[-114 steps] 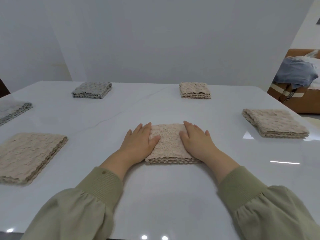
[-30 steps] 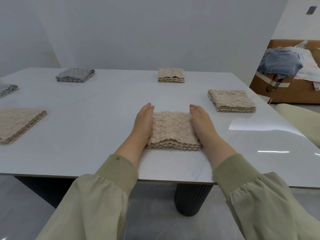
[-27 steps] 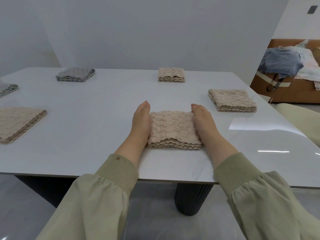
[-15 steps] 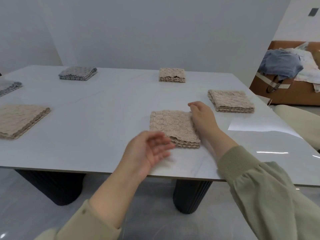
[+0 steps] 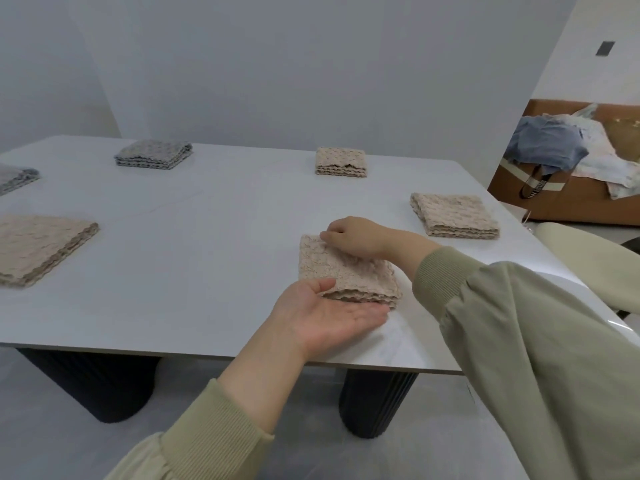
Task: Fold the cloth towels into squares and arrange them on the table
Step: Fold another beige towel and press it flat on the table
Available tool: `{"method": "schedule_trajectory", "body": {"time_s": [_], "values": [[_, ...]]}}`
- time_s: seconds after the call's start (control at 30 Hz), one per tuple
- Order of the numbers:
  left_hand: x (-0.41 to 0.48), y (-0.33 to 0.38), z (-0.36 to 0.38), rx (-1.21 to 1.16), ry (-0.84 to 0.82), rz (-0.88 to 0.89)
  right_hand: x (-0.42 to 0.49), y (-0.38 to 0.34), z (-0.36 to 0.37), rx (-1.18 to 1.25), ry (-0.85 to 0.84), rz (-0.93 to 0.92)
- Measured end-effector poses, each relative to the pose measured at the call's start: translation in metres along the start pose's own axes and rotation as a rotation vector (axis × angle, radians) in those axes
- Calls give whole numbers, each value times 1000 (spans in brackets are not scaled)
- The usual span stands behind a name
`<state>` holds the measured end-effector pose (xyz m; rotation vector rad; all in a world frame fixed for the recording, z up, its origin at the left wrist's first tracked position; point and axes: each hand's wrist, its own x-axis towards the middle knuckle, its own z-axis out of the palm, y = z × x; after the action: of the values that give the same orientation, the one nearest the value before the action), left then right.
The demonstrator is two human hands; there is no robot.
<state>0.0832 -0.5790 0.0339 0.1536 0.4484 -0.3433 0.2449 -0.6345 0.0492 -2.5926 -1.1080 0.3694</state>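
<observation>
A folded beige towel (image 5: 341,268) lies near the front right of the white table (image 5: 194,258). My left hand (image 5: 325,318) lies palm up at the towel's near edge, fingers straight along that edge and thumb touching its near left corner. My right hand (image 5: 356,237) reaches over the towel from the right, and its curled fingers grip the far left corner. Part of the towel's right side is hidden by my right wrist and sleeve.
Other folded towels are spread over the table: a grey one (image 5: 154,154) far left, a beige one (image 5: 341,161) at the back, a beige one (image 5: 452,214) at right, a larger beige one (image 5: 38,245) at left, a grey one (image 5: 15,176) at the left edge. A cream chair (image 5: 595,261) stands at right.
My left hand left the towel's left side, turned palm up and came to its near edge. My right hand moved from the right side over to the far left corner.
</observation>
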Motion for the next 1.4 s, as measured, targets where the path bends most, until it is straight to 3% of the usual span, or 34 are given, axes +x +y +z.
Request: {"method": "schedule_trajectory", "body": {"time_s": [0.23, 0.4, 0.43, 0.5, 0.57, 0.6, 0.73, 0.9, 1.0, 1.1, 1.27, 1.4], "values": [[-3, 2, 2, 185, 2, -19, -4, 11, 6, 110, 167, -2], [-23, -1, 5, 641, 35, 64, -16, 28, 10, 234, 393, 51], [-26, 1, 8, 804, 85, 179, -20, 31, 13, 277, 452, 74], [-27, 6, 13, 1085, 221, 605, -28, 35, 23, 386, 578, 139], [-15, 19, 13, 1225, 363, 1028, -36, 37, 34, 506, 665, 206], [-6, 26, 11, 1238, 417, 1122, -39, 37, 39, 548, 682, 229], [27, 43, 2, 1277, 559, 999, -44, 32, 45, 618, 634, 240], [42, 48, -5, 1495, 483, 999, -44, 32, 45, 557, 557, 217], [42, 65, -6, 1972, 510, 1036, -42, 30, 36, 354, 497, 205], [49, 82, -3, 2313, 403, 898, -33, 24, 28, 51, 455, 115], [55, 99, 5, 2600, 592, 1078, -15, 22, 20, -204, 465, 116], [53, 92, 10, 2622, 662, 1040, -15, 16, 2, -193, 436, 138]]}}
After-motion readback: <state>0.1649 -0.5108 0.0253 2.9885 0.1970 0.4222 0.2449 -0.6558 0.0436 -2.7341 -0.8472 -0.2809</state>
